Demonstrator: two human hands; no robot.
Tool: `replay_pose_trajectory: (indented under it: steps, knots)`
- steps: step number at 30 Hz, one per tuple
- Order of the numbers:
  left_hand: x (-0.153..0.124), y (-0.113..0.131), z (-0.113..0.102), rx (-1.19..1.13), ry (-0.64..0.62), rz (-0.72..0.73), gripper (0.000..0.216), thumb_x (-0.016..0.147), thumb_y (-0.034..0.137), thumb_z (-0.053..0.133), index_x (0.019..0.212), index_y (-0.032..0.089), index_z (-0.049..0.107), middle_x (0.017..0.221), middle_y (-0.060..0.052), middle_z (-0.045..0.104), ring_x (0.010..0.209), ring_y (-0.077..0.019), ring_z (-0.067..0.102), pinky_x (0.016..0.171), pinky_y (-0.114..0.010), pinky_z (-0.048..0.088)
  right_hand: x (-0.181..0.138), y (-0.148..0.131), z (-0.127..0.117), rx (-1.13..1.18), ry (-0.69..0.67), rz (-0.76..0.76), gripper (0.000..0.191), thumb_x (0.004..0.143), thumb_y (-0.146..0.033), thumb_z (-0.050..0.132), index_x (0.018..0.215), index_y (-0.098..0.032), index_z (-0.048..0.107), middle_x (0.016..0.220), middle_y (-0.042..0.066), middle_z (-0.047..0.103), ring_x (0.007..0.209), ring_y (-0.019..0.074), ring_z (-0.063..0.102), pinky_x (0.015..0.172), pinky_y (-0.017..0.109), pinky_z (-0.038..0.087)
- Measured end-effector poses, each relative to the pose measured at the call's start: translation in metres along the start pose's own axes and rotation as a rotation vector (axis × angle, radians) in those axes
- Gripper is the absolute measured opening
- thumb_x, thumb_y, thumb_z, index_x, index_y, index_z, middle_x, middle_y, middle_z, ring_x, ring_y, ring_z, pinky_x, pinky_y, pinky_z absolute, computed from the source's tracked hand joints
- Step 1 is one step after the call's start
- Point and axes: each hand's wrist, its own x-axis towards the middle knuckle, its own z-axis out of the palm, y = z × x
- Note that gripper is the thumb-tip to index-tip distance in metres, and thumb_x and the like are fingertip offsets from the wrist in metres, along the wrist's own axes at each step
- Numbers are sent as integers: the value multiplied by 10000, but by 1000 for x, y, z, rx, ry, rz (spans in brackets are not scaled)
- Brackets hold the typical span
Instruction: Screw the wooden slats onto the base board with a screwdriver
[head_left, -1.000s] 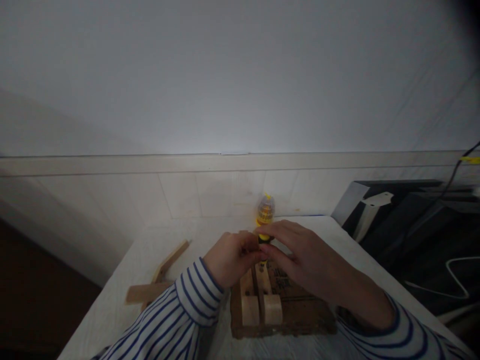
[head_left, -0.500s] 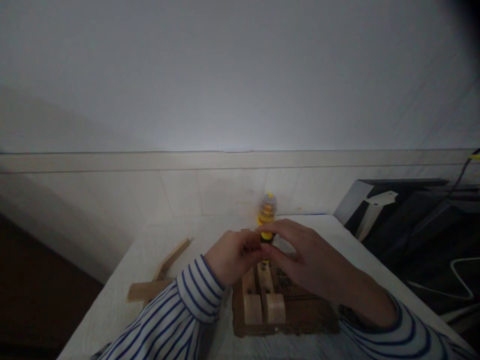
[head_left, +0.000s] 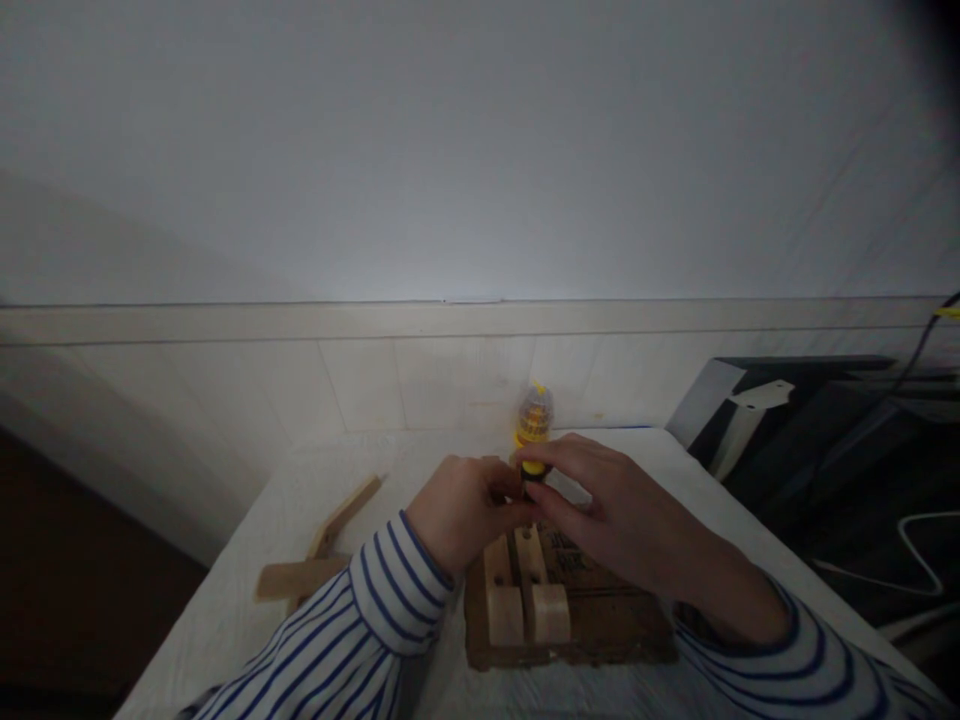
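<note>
My right hand (head_left: 600,495) closes thumb and fingers around the short black-and-yellow handle of a screwdriver (head_left: 534,472), which stands roughly upright above the wooden parts. My left hand (head_left: 465,510) is closed beside it, its fingertips pinched just below the handle; whatever is between them is hidden. Under both hands lie two light wooden strips with holes (head_left: 530,560), side by side, each with a rounded block at its near end. They rest on a brown cardboard piece (head_left: 615,630) with dark printing.
A clear-domed case with yellow bits (head_left: 535,412) stands behind my hands near the wall. Joined wooden pieces (head_left: 300,580) lie at left on the white-covered table (head_left: 217,610). Dark panels and a pale metal bracket (head_left: 750,410) lean beyond the table's right edge.
The fingers of my right hand have shifted slightly on the screwdriver, and its handle shows a little more of its top. My left hand has barely moved.
</note>
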Motion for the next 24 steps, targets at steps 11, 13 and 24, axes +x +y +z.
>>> replay_pose_trajectory:
  steps: [11, 13, 24]
  knots:
    - [0, -4, 1, -150, -71, 59, 124, 758, 186, 555, 821, 146, 653, 691, 20, 651, 595, -105, 553, 550, -173, 384, -1, 2, 5, -51, 24, 0, 188, 825, -224, 481, 1007, -200, 521, 942, 49, 620, 865, 179, 561, 756, 355, 441]
    - [1, -3, 0, -156, -83, 68, 120, 761, 161, 544, 821, 139, 646, 698, 21, 643, 603, -104, 546, 553, -172, 381, 0, 2, 5, -55, 16, 12, 164, 819, -229, 496, 977, -193, 520, 927, 52, 613, 848, 179, 555, 740, 349, 437]
    - [1, -5, -2, -47, -102, 128, 123, 780, 185, 512, 757, 128, 619, 591, 34, 541, 544, -89, 470, 503, -166, 336, -1, 1, 7, -55, -11, 27, 130, 820, -242, 498, 937, -185, 487, 877, 46, 575, 801, 177, 518, 700, 337, 413]
